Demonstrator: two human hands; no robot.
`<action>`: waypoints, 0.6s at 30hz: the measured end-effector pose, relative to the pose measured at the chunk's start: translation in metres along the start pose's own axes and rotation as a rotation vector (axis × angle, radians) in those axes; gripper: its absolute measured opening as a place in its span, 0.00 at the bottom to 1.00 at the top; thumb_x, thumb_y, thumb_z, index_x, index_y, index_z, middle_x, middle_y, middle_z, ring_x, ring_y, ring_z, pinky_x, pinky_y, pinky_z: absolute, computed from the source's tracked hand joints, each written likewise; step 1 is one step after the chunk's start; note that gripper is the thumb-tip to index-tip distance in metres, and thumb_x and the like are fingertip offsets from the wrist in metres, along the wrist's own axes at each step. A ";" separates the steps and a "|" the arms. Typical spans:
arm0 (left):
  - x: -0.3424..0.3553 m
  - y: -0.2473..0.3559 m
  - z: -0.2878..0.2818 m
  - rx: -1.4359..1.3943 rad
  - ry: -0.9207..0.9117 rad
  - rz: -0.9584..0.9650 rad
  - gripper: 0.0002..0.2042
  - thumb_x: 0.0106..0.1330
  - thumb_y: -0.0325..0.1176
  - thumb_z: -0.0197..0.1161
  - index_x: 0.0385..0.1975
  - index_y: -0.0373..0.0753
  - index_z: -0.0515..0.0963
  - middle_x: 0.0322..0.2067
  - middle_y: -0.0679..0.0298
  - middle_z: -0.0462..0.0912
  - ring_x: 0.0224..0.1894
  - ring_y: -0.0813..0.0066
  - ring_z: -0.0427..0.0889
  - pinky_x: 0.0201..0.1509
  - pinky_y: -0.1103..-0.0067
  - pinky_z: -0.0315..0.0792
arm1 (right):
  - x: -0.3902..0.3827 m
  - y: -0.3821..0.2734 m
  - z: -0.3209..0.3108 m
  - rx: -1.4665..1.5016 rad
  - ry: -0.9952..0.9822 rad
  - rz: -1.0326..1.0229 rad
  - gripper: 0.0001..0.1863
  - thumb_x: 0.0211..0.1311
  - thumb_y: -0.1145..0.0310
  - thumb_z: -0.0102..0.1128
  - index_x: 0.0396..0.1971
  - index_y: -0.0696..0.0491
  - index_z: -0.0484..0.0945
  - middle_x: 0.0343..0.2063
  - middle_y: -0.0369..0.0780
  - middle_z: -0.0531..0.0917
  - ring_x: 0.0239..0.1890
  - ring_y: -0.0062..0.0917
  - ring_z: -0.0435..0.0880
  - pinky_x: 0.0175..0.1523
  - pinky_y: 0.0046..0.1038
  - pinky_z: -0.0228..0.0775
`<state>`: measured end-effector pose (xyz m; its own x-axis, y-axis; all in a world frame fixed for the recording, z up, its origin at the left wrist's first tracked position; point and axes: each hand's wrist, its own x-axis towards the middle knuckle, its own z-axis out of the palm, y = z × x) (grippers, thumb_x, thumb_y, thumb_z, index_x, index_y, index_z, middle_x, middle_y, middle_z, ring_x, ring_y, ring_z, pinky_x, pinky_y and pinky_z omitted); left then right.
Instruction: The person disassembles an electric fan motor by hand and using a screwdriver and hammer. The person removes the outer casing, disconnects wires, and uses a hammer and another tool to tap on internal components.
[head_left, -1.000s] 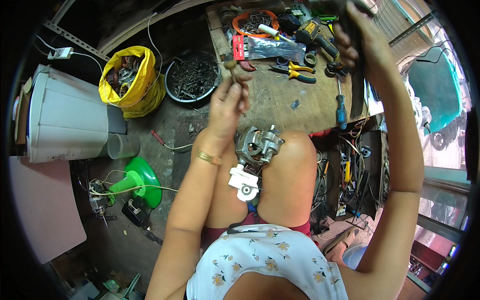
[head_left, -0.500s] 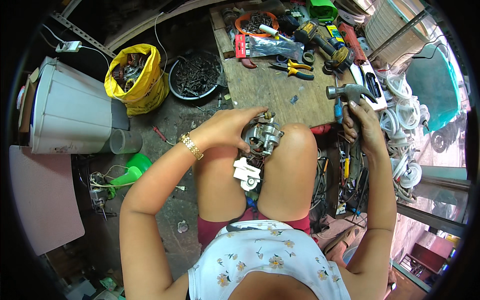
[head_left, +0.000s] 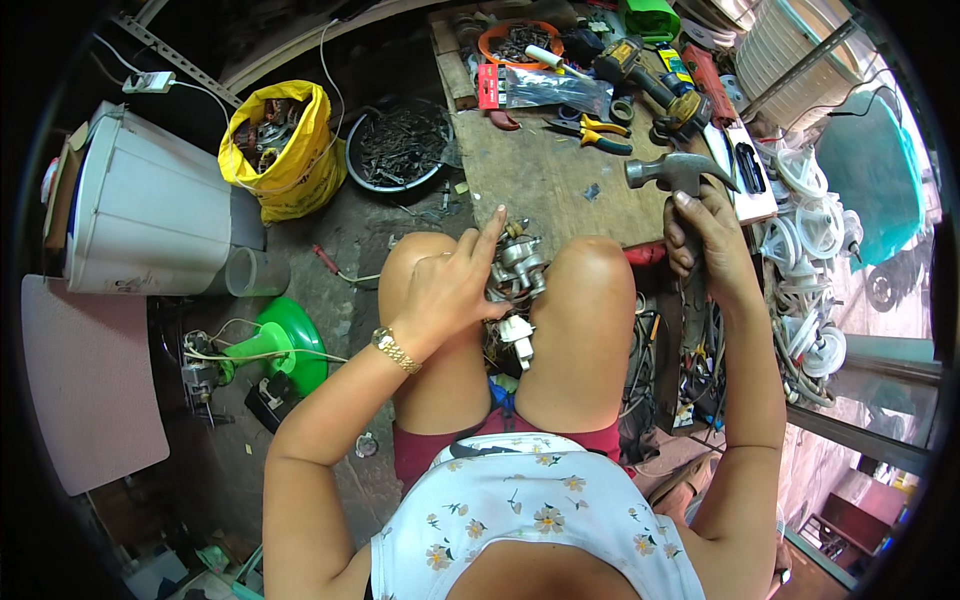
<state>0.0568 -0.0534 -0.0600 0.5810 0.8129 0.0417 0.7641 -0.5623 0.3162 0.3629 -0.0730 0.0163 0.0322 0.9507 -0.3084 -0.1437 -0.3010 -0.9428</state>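
A small grey metal motor (head_left: 518,262) with a white plastic part below it rests between my knees. My left hand (head_left: 453,289) grips the motor's left side, index finger pointing up. My right hand (head_left: 706,243) is closed around the handle of a steel claw hammer (head_left: 678,173), whose head is raised over the right edge of the wooden workbench (head_left: 545,180), to the right of the motor.
On the bench lie yellow-handled pliers (head_left: 592,133), a yellow cordless drill (head_left: 650,78), an orange bowl (head_left: 517,40) and a red packet. A yellow sack (head_left: 283,150) and a black pan of scrap (head_left: 398,147) stand left. A white tub (head_left: 150,210), a green funnel (head_left: 283,345) and white fan parts (head_left: 812,225) surround me.
My left hand came down from the bench and took hold of the motor. My right hand brought a hammer down from high at the back to beside my right knee.
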 end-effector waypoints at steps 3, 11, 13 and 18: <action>0.009 0.008 -0.004 -0.038 -0.115 -0.071 0.56 0.34 0.46 0.80 0.68 0.39 0.56 0.43 0.52 0.79 0.41 0.55 0.82 0.40 0.68 0.76 | 0.004 0.008 0.008 0.013 -0.034 0.018 0.14 0.67 0.61 0.56 0.39 0.54 0.65 0.20 0.33 0.72 0.13 0.14 0.67 0.16 0.18 0.59; 0.099 -0.051 -0.001 -0.649 -0.549 0.366 0.54 0.35 0.38 0.82 0.67 0.34 0.58 0.61 0.49 0.70 0.64 0.60 0.70 0.67 0.72 0.62 | -0.004 0.016 0.013 0.005 -0.054 0.057 0.12 0.68 0.62 0.54 0.37 0.56 0.66 0.23 0.37 0.75 0.13 0.15 0.68 0.16 0.19 0.61; 0.117 -0.051 0.012 -0.787 -0.867 0.338 0.57 0.35 0.36 0.83 0.69 0.35 0.55 0.63 0.51 0.69 0.65 0.63 0.67 0.70 0.73 0.59 | -0.009 0.016 0.011 0.030 -0.051 0.036 0.12 0.69 0.62 0.53 0.37 0.56 0.66 0.23 0.37 0.75 0.12 0.15 0.68 0.16 0.19 0.61; 0.129 -0.054 0.031 -0.875 -1.023 0.333 0.58 0.34 0.33 0.84 0.70 0.37 0.54 0.62 0.55 0.69 0.65 0.67 0.66 0.70 0.72 0.57 | -0.028 0.018 0.000 0.087 -0.023 -0.011 0.11 0.69 0.63 0.53 0.37 0.55 0.66 0.22 0.37 0.75 0.12 0.14 0.67 0.14 0.18 0.60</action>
<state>0.0991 0.0770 -0.1014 0.9351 -0.0249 -0.3536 0.3484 -0.1195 0.9297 0.3595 -0.1052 0.0083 0.0118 0.9557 -0.2942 -0.2284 -0.2839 -0.9313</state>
